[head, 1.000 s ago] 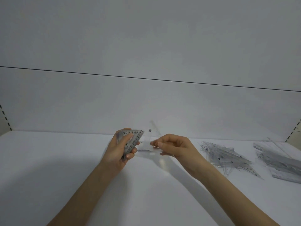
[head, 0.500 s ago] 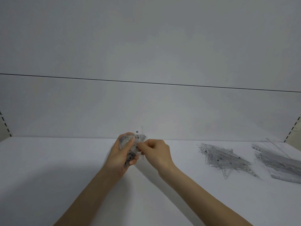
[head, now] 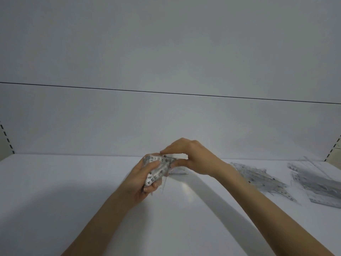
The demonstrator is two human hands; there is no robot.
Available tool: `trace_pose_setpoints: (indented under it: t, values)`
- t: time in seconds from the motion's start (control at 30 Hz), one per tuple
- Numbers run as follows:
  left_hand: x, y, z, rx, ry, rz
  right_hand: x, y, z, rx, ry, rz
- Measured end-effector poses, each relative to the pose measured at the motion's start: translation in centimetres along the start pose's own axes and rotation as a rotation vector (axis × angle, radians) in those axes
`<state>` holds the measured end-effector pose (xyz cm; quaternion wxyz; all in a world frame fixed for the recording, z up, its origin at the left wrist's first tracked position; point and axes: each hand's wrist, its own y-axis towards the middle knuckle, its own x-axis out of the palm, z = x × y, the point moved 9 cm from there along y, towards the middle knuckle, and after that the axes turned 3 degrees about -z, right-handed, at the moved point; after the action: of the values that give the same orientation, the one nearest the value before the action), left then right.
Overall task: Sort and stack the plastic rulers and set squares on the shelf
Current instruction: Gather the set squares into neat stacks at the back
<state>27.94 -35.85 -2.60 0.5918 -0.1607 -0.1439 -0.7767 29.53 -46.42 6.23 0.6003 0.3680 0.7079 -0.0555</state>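
A small stack of clear plastic set squares [head: 160,169] with black numbers is held above the white shelf [head: 55,191]. My left hand [head: 142,179] grips the stack from the left, thumb over its face. My right hand [head: 188,157] arches over the top and pinches the stack's right corner between thumb and fingers. A loose pile of clear set squares [head: 258,177] lies on the shelf to the right. Further right lies a stack of clear rulers [head: 319,185].
The shelf's white back panel [head: 166,122] rises just behind my hands. Slotted uprights stand at the left edge [head: 6,137] and right edge [head: 334,150]. The ruler stack runs off the frame's right side.
My right hand brought a single clear set square leftward onto the stack in my left hand, then rose to arch over the stack's top. My left hand has stayed in place.
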Motion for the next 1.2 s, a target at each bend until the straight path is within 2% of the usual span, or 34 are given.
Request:
trace_pose_setpoints:
  t: [0.07,0.13,0.2,0.33,0.5,0.63,0.73,0.87,0.93,1.0,1.1,1.2]
  values:
    - [0.2,0.0,0.1,0.003,-0.016,-0.003,-1.2,-0.2,0.7,0.07,0.032,0.101]
    - [0.3,0.0,0.4,0.024,-0.046,-0.015,-1.9,-0.6,1.3,0.144,0.162,0.179]
    - [0.4,0.0,0.6,0.038,-0.065,-0.018,-1.5,-0.9,1.6,0.191,0.23,0.193]
    - [0.3,-0.1,0.7,0.051,-0.065,-0.024,0.0,-1.1,1.4,0.225,0.197,0.176]
    - [0.5,-0.1,0.6,0.027,-0.025,-0.065,-0.1,-0.9,1.0,0.203,0.185,0.14]
    - [0.7,-0.2,0.7,0.061,-0.023,-0.122,0.0,-0.7,0.3,0.11,0.189,0.089]
    - [0.6,-0.3,0.8,0.062,-0.037,-0.129,0.1,-0.6,0.1,0.064,0.14,0.111]
    - [-0.1,-0.2,0.9,0.061,-0.067,-0.024,0.6,0.1,1.7,0.098,0.083,0.118]
    - [-1.1,0.0,1.2,0.086,-0.113,0.085,0.7,0.0,4.7,0.241,0.137,0.138]
    - [-2.4,0.2,1.7,0.135,-0.134,0.192,2.2,-0.6,7.6,0.401,0.065,0.038]
    - [-3.7,0.2,2.4,0.174,-0.147,0.275,6.4,-1.5,9.3,0.483,-0.038,-0.216]
    - [-3.9,0.3,2.5,0.179,-0.153,0.292,6.9,-1.6,9.8,0.47,0.013,-0.172]
